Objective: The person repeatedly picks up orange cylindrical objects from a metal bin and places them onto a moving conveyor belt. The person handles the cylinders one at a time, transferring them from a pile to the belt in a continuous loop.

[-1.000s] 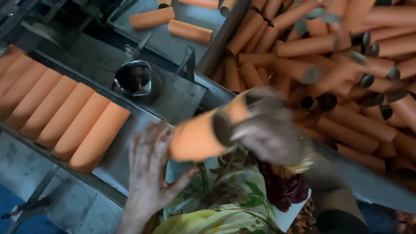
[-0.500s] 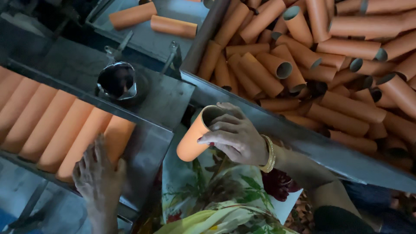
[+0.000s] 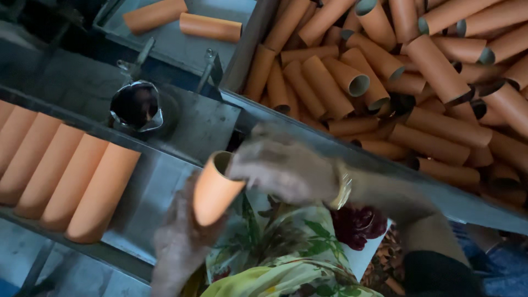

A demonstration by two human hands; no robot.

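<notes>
Grey metal counter (image 3: 181, 132) below us; our right hand (image 3: 286, 170) closes its grip around the open top of an orange cardboard tube (image 3: 214, 190), our left hand (image 3: 181, 242) cupping it at six o'clock. Light, hollow, crushable, we judge.

- Short orange cardboard tube (image 3: 213, 190): hollow, open end up and tilted toward top right, pale inner wall visible at the rim. Matte surface, no visible dents.
- Pose: leaning, lower end toward the person, held in the air above the near edge of the grey metal tray (image 3: 159, 192).
- Contact: right hand (image 3: 286, 168) grips the open top rim; left hand (image 3: 179, 242) sits under and behind the lower end, touching it. Both hands are motion-blurred, so exact finger placement is unclear.
- Position: just right of the row of matching orange tubes (image 3: 60, 170) lying side by side on the tray, apart from the last one.
</notes>
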